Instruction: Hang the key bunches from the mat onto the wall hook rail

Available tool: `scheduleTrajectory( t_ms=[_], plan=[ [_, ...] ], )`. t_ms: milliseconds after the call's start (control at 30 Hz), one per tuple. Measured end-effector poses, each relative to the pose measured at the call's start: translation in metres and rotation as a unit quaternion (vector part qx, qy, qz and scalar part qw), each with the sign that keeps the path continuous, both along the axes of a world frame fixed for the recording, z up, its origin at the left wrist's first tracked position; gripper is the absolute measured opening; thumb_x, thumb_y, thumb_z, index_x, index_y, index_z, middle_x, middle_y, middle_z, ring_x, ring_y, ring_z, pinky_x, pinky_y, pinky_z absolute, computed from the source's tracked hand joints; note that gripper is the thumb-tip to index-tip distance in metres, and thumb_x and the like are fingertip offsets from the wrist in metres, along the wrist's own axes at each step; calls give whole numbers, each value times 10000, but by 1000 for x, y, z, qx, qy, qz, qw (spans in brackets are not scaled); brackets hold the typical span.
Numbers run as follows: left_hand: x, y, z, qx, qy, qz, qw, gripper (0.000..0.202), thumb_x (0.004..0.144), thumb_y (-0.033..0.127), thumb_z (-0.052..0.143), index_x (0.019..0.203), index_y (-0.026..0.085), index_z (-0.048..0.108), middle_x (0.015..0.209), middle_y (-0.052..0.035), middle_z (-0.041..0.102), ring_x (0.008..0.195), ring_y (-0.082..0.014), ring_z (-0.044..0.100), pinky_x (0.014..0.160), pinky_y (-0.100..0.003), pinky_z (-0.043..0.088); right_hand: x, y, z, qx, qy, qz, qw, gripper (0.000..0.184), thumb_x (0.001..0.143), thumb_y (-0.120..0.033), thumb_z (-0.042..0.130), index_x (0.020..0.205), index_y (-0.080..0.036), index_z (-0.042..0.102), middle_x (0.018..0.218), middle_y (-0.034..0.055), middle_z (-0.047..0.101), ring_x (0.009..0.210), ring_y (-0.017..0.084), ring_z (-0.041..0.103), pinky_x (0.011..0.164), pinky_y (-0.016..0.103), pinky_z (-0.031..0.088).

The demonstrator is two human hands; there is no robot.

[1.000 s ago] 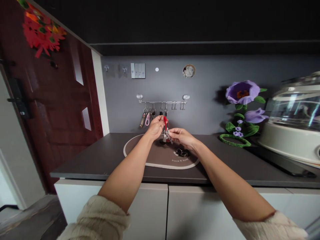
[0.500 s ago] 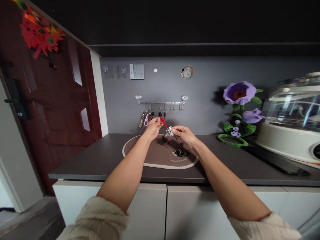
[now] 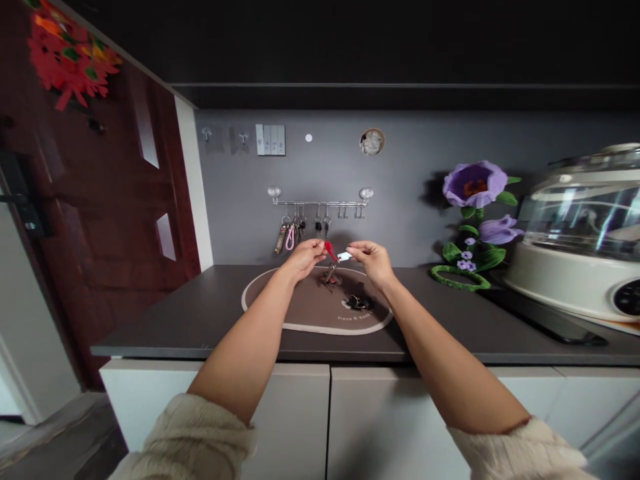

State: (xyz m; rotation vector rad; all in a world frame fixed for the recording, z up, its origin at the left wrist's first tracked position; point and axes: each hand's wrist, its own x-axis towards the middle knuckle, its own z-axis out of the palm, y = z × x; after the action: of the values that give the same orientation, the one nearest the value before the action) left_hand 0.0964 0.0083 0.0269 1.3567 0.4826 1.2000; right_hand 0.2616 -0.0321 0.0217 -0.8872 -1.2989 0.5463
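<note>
You are stretching both forearms [image 3: 240, 360] forward, pinching your left hand [image 3: 303, 260] closed while pinching your right hand [image 3: 373, 261] near it, fingertips [image 3: 354, 248] turned inward.

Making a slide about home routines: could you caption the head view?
Left hand holds a red cord, right hand pinches a white tag, over a mat, below a key rack.
</note>
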Motion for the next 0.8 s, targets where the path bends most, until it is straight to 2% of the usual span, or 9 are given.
scheduleTrajectory(
  t_ms=[100,200,300,367,467,533,667,800],
  plan=[
    [-2,0,-2,23,74,10,997,91,683,202,598,687,126,548,695,-8,555,661,-81,503,717,-243,366,0,-2,1,33,-10,-39,999,300,553,-365,694,728,-136,613,615,17,600,540,94,514,582,262,429],
    [-4,0,-7,65,164,15,984,107,667,227,602,664,128,562,614,14,533,592,-77,467,664,-235,350,0,-4,3,60,-10,-71,996,304,587,-385,666,750,-136,603,629,25,605,561,105,531,583,260,431],
    [-5,0,-11,84,248,9,965,99,662,233,588,654,135,580,530,37,498,523,-76,423,604,-229,331,-1,-6,4,79,-10,-84,993,299,603,-385,653,769,-142,601,639,26,611,579,110,542,594,260,437],
    [-5,-1,-12,85,278,31,956,85,649,211,593,688,137,603,562,30,536,552,-85,448,622,-232,342,-1,-6,5,90,-12,-87,992,287,615,-379,645,775,-144,602,641,23,611,582,108,543,604,261,441],
    [-3,-4,-10,113,273,93,951,145,663,185,583,790,135,632,721,-9,617,666,-101,502,707,-245,366,-1,-5,5,99,-14,-82,992,270,628,-370,639,774,-146,604,647,20,611,582,103,543,615,261,446],
    [-2,-7,-7,145,253,106,951,187,696,197,561,858,139,635,825,-32,637,740,-110,521,759,-256,373,-1,-4,4,101,-12,-75,992,272,631,-374,638,778,-148,606,666,22,616,587,102,547,620,263,450],
    [1,-12,-3,198,225,87,950,230,712,245,570,911,150,637,934,-51,639,833,-133,535,818,-275,371,1,-1,4,104,11,-54,993,300,620,-400,648,785,-153,610,696,24,622,601,102,556,636,268,460],
    [5,-14,-5,207,203,46,956,221,682,267,611,863,147,650,885,-54,647,794,-144,544,807,-289,374,-1,-3,5,88,57,-25,994,332,601,-425,661,792,-160,607,698,23,619,613,102,559,652,273,466]
  ],
)
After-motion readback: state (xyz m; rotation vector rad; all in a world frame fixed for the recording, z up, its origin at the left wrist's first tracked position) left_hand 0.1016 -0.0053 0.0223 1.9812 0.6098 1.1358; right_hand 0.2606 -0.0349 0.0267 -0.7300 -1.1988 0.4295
